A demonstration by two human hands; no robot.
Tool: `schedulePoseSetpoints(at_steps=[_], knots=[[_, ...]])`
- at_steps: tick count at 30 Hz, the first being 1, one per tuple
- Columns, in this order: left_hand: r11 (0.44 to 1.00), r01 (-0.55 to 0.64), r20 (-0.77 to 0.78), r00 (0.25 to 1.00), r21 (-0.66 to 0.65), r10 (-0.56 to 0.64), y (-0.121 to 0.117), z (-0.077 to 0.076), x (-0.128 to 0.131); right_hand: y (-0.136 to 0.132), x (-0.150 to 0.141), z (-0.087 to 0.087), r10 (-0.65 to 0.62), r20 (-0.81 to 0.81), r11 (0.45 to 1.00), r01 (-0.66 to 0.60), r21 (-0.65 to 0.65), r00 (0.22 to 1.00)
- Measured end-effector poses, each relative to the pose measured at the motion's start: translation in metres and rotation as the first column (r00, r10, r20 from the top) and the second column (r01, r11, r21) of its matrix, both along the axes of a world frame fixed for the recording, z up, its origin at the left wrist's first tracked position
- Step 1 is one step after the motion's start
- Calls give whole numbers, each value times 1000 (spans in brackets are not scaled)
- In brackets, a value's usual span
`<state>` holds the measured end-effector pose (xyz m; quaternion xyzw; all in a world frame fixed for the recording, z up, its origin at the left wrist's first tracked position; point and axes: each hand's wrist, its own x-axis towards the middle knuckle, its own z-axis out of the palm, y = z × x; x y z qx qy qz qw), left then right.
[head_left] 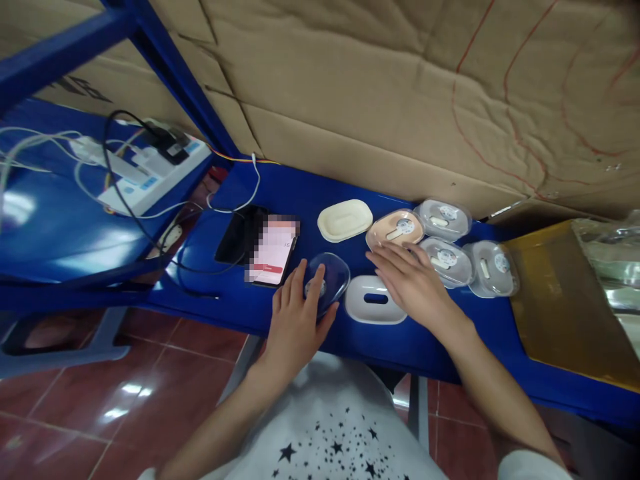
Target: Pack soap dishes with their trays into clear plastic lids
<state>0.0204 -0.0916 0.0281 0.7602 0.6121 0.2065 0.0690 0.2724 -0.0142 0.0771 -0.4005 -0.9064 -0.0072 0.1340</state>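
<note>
My left hand (296, 319) lies over a clear plastic lid (337, 273) with a round sticker, its fingers spread and touching the top. The thumb is beside the lid's near edge. My right hand (415, 283) is stretched out flat, its fingertips at the near edge of a peach dish under a clear cover (397, 227). Beneath its palm side is a white oval dish with a slot (357, 303), partly hidden. A cream oval tray (345, 212) sits behind, between the hands.
Several grey dishes with clear covers (493, 270) stand at the right, beside a cardboard box (560, 293). A phone (273, 250) and a dark flat item (235, 237) lie left. Beyond them is a power strip (160, 177) with loose cables. Cardboard (350, 87) walls the back.
</note>
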Motion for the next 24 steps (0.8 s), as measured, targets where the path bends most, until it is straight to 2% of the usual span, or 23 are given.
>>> schedulePoseSetpoints(at_steps=[2, 5, 7, 9, 12, 15, 17, 19, 22, 24], knots=[[999, -32, -57, 998, -13, 31, -7, -3, 1, 32, -26, -4, -20, 115, 1000, 20, 1, 993], [998, -51, -84, 995, -41, 47, -16, -8, 2, 69, -63, -19, -44, 240, 998, 56, -42, 970], [998, -47, -82, 996, -39, 44, -20, -10, 2, 80, -78, -28, -41, 258, 997, 58, -59, 965], [1000, -10, -83, 997, -15, 8, -24, -8, 2, 79, -81, -31, -17, 252, 997, 35, -70, 968], [991, 131, -63, 989, 2, -131, -23, 1, 2, 53, -65, -25, 40, 193, 995, -22, -94, 980], [975, 222, 7, 975, 14, -222, -3, 13, -2, 7, -35, -14, 82, 64, 989, -73, -128, 995], [984, 176, 21, 984, 29, -176, 22, 17, -3, -26, -12, -11, 86, 19, 976, -80, -202, 996], [994, 105, -38, 994, -11, -106, 51, 17, 0, -57, 9, -14, 75, 28, 960, -64, -273, 997], [990, 54, -164, 984, -129, -75, 93, 14, 10, -94, 37, -26, -25, 50, 964, 37, -264, 998], [984, 28, -213, 975, -177, -66, 111, 14, 17, -112, 52, -33, -120, 5, 967, 118, -224, 993]])
